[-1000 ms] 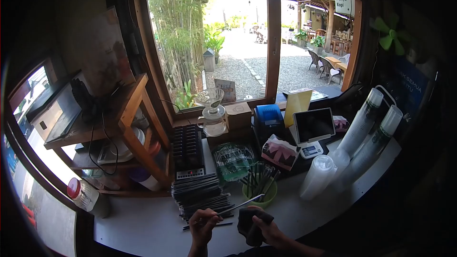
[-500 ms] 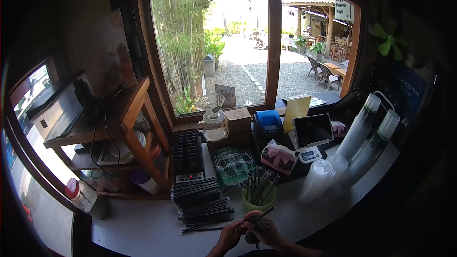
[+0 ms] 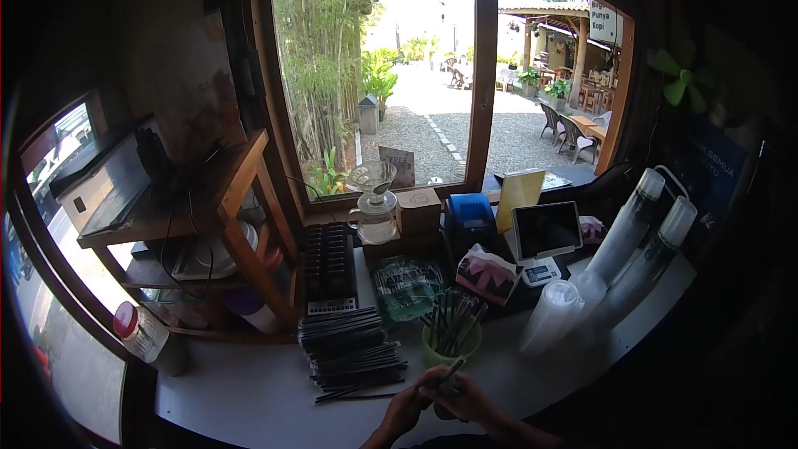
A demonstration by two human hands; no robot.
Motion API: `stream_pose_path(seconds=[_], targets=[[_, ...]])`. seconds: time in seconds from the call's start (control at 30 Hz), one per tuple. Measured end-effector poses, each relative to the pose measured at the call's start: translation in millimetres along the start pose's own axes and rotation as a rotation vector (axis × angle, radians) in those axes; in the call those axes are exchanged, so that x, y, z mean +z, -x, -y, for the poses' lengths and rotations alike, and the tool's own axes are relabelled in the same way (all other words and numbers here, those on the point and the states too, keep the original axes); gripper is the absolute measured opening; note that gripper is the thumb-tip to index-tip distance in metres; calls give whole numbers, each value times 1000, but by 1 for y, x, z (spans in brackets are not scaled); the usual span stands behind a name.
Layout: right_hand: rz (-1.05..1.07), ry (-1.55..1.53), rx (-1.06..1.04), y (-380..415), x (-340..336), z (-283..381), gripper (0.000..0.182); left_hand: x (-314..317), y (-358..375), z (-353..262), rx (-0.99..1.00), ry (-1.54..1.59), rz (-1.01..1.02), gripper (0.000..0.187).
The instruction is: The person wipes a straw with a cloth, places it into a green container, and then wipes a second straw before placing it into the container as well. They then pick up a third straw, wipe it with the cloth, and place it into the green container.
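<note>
My left hand (image 3: 406, 409) and my right hand (image 3: 459, 393) are together at the front of the white counter, fingers curled. A dark thin stick or straw (image 3: 454, 367) pokes up from my right hand. What the left fingers pinch is too small and dark to name. Just behind the hands stands a green cup (image 3: 451, 349) full of dark straws. To its left lies a large pile of black wrapped straws (image 3: 349, 353). A green printed plastic pack (image 3: 406, 287) rests behind the cup.
Stacks of clear plastic cups (image 3: 554, 316) stand on the right. A tablet (image 3: 546, 229), a blue-topped printer (image 3: 470, 212) and a glass coffee dripper (image 3: 376, 208) line the window. A wooden shelf (image 3: 243, 191) and a red-lidded jar (image 3: 143, 335) are at left.
Both hands stay together, with a slight shift of the fingers. The stick in my right hand points more steeply upward. The whole view has shifted slightly.
</note>
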State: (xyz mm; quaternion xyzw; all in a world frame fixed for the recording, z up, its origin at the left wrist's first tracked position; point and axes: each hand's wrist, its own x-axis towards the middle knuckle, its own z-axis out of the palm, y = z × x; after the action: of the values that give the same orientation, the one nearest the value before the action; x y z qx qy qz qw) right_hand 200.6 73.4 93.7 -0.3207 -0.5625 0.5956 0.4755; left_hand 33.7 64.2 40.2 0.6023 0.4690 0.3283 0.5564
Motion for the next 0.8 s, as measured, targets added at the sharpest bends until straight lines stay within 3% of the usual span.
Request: stream_pose_path(seconds=[0.03, 0.17, 0.33, 0.43, 0.57, 0.8], targets=[[8, -76, 26, -2, -4, 9, 19, 0, -1, 4, -4, 9, -9, 34], [-279, -83, -201, -11, -2, 47, 18, 4, -1, 12, -18, 35, 25, 35], [-53, 63, -27, 4, 7, 8, 18, 12, 6, -1, 44, 150, -27, 34], [-66, -88, 16, 3, 0, -1, 17, 7, 4, 7, 95, 107, -18, 35], [-200, -122, -186, -6, -3, 49, 17, 8, 0, 17, 19, 98, 40, 34], [-96, 44, 55, 7, -1, -10, 16, 15, 0, 9, 43, -28, -8, 33]])
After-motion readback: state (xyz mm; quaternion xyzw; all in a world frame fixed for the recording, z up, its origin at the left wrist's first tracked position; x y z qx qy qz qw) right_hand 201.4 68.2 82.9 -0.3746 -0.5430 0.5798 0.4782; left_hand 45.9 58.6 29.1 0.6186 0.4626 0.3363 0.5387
